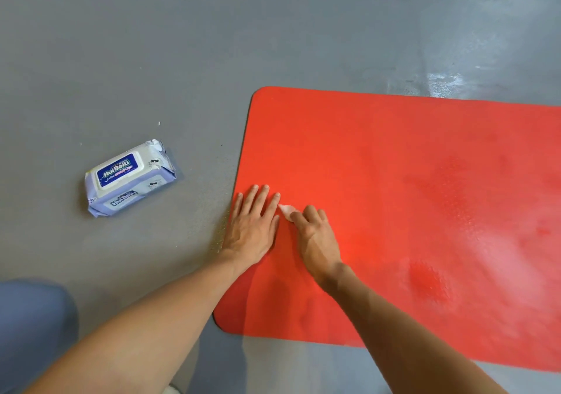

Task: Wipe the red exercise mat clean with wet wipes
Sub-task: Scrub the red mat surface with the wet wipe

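Observation:
The red exercise mat (394, 181) lies flat on the grey floor and runs off the right edge of the view. Its right half shows damp, shiny patches. My left hand (252, 223) rests flat with straight fingers on the mat's left edge. Beside it, my right hand (315, 236) has curled fingers that hold a small white wet wipe (287, 210) against the mat; only a corner of the wipe shows past the fingers.
A pack of wet wipes (129, 178) with a white lid lies on the grey floor (151, 44) to the left of the mat. My knee in blue cloth (33, 324) is at the lower left. A wet sheen marks the floor beyond the mat's far right.

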A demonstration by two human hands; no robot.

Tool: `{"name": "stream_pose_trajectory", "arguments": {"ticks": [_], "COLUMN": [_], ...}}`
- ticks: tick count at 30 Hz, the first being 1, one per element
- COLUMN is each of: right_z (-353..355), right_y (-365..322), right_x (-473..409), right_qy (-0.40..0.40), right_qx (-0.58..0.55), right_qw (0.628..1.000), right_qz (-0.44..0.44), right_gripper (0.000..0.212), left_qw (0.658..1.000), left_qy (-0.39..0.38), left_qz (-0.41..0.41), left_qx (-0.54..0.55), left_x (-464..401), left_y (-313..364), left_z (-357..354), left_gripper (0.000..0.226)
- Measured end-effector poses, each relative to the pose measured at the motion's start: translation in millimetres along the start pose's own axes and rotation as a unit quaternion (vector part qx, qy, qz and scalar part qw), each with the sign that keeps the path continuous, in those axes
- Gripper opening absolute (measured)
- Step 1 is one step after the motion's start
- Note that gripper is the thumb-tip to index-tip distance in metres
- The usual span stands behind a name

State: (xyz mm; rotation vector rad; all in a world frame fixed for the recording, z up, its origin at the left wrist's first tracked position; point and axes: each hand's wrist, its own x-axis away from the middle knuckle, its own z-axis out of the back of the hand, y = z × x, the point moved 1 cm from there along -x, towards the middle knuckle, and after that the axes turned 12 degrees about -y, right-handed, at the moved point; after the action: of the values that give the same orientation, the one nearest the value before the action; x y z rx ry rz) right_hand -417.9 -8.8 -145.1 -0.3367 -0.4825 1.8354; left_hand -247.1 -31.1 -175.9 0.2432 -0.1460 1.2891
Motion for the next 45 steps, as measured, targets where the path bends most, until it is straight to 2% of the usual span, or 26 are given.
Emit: {"name": "stream_pose_trajectory", "arguments": {"ticks": [2, 3, 7, 9, 11, 14, 15, 16, 20, 22, 26, 31, 33, 35, 37, 41, 45], "right_z": [2.3, 10.0, 40.9, 40.8, 27.1, 11.8, 14.3, 18.3, 21.0, 12.5, 1.4, -4.1, 9.2, 21.0, 23.5, 12.9, 11.9], "right_y": [12.5, 25.8, 79.5, 78.6, 54.6, 25.7, 27.5, 33.4, 38.5, 32.3, 31.1, 29.3, 44.0, 56.0, 56.8, 54.0, 56.1], "right_x": [3.8, 1.0, -10.4, -9.6, -3.8, 15.9, 18.1, 17.4, 14.1, 15.8, 21.6, 25.7, 21.1, 17.3, 14.2, 11.6, 12.7], "right_qy": [-0.035, -0.037, 0.022, 0.044, 0.060, -0.004, -0.020, -0.021, 0.022, 0.048, 0.040, -0.047, -0.047, -0.014, 0.021, 0.051, 0.070], "right_qx": [0.033, 0.037, 0.009, -0.005, -0.007, 0.021, 0.026, 0.023, -0.016, -0.012, -0.021, 0.001, -0.008, -0.041, -0.048, -0.029, 0.012], "right_qw": [0.997, 0.998, 0.985, 0.971, 0.982, 1.000, 0.999, 0.999, 0.997, 0.997, 0.997, 0.992, 0.996, 0.999, 0.993, 0.987, 0.981], "right_qz": [0.060, 0.039, -0.171, -0.233, -0.181, -0.006, 0.026, 0.027, -0.072, -0.055, -0.059, 0.113, 0.074, -0.033, -0.109, -0.149, -0.183], "right_gripper": [0.043, 0.041, 0.042, 0.043, 0.040, 0.036, 0.034, 0.029, 0.016, 0.013, 0.008, 0.006, 0.012, 0.021, 0.021, 0.005, 0.011], "left_qw": [1.000, 1.000, 0.999, 0.999, 0.999, 0.999, 0.999, 0.999, 1.000, 1.000, 0.999, 0.999, 0.999, 0.999, 0.999, 0.999, 0.999], "left_qy": [-0.005, -0.011, -0.039, -0.042, -0.041, -0.035, -0.035, -0.035, -0.025, -0.027, -0.038, -0.034, -0.041, -0.046, -0.047, -0.054, -0.044], "left_qz": [-0.008, -0.010, -0.005, 0.001, 0.006, 0.009, 0.008, 0.007, 0.005, 0.007, 0.006, -0.001, 0.001, 0.002, 0.003, 0.001, -0.005], "left_qx": [-0.013, -0.021, -0.023, -0.021, -0.014, -0.007, -0.004, -0.002, 0.004, 0.001, 0.001, -0.003, -0.003, -0.004, -0.007, -0.010, -0.016], "left_x": [1.5, 2.0, 1.7, 2.9, 4.4, 5.5, 5.5, 5.5, 5.6, 6.1, 6.4, 9.2, 9.2, 8.9, 9.4, 9.8, 11.6], "left_y": [0.8, 1.5, 3.7, 5.3, 6.6, 8.2, 8.4, 8.4, 6.6, 8.0, 8.3, 7.8, 7.7, 7.6, 8.7, 9.6, 8.5], "left_z": [-1.0, -0.9, 1.9, 3.2, 4.1, 5.0, 5.0, 4.9, 4.3, 5.3, 7.7, 7.4, 8.2, 8.7, 9.2, 10.0, 7.6], "left_gripper": [0.055, 0.055, 0.054, 0.054, 0.053, 0.053, 0.053, 0.054, 0.060, 0.061, 0.060, 0.064, 0.066, 0.066, 0.066, 0.059, 0.056]}}
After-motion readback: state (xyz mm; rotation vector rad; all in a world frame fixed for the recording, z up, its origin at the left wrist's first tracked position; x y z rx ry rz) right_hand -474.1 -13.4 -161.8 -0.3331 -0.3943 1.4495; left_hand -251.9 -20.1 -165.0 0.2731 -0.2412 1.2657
